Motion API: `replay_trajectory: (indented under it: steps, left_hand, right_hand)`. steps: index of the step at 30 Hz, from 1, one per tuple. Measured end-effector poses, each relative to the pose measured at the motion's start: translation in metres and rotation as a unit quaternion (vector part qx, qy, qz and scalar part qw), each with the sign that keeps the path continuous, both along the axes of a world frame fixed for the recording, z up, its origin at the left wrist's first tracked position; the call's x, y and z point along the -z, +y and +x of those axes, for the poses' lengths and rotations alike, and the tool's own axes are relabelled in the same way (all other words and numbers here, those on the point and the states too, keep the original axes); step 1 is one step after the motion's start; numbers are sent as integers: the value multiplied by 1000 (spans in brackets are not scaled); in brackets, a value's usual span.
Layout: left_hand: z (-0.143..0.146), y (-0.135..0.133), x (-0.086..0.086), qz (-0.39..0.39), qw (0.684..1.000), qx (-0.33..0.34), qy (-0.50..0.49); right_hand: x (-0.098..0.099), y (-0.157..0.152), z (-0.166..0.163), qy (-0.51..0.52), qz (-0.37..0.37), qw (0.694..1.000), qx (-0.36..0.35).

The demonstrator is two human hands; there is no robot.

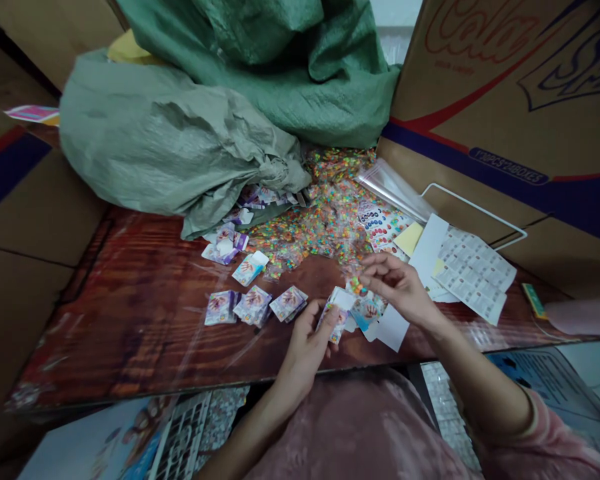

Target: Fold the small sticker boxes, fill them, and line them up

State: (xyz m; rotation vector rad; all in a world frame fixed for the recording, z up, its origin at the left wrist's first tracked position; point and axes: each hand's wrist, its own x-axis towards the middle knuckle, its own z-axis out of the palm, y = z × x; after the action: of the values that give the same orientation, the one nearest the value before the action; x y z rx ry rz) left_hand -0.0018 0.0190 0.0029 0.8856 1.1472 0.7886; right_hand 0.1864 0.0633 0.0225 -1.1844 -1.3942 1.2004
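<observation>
My left hand (307,337) is closed around a small printed box (341,303) with its white flap up, near the table's front edge. Just right of it, my right hand (397,283) pinches a small see-through packet of coloured pieces (356,285), close to the top of that box. Beneath my right hand lie a blue-and-white printed box (367,310) and a blank white card (393,328). To the left of my left hand, small stacks of printed boxes (254,305) stand in a row. Behind them is a broad heap of similar coloured packets (320,223).
A grey-green sack (170,140) spills more boxes at the left, with a green sack (330,100) behind it. Printed sheets (475,270), a plastic film roll (395,190) and a white wire frame (480,203) lie rightward. Large cartons (505,127) flank the wooden table (130,320).
</observation>
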Motion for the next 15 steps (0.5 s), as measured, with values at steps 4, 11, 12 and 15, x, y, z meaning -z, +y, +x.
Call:
replay_trajectory:
  steps: [4,11,12,15]
  left_hand:
    - [0,0,-1,26,999,14,13]
    - [2,3,1,72,996,6,54]
    - [2,3,1,73,996,7,52]
    - [3,3,0,78,996,2,41]
  right_hand:
    - [1,-13,-8,-145,95,981,-84]
    - [0,-17,-15,-229,208,946,-95]
    - [0,-18,-16,-226,219,945,-93]
    - [0,-23,-18,-220,261,935,-96]
